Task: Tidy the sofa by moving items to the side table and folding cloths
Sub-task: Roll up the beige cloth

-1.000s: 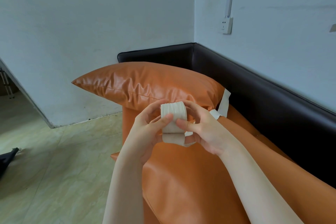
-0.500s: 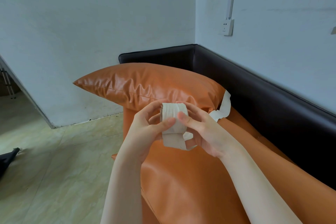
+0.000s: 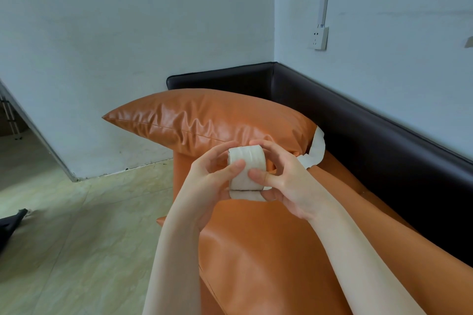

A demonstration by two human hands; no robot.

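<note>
Roll wound tighter than a second ago, I see it between both hands above the sofa, left hand and right hand pinching it, tail trailing to the cushion.

Text on the wall socket: none readable; only its pin holes show
Print on the white roll: none; faint ridges, perhaps embossing
Marks on the orange cushion: none
Labels on the dark sofa back: none
</note>
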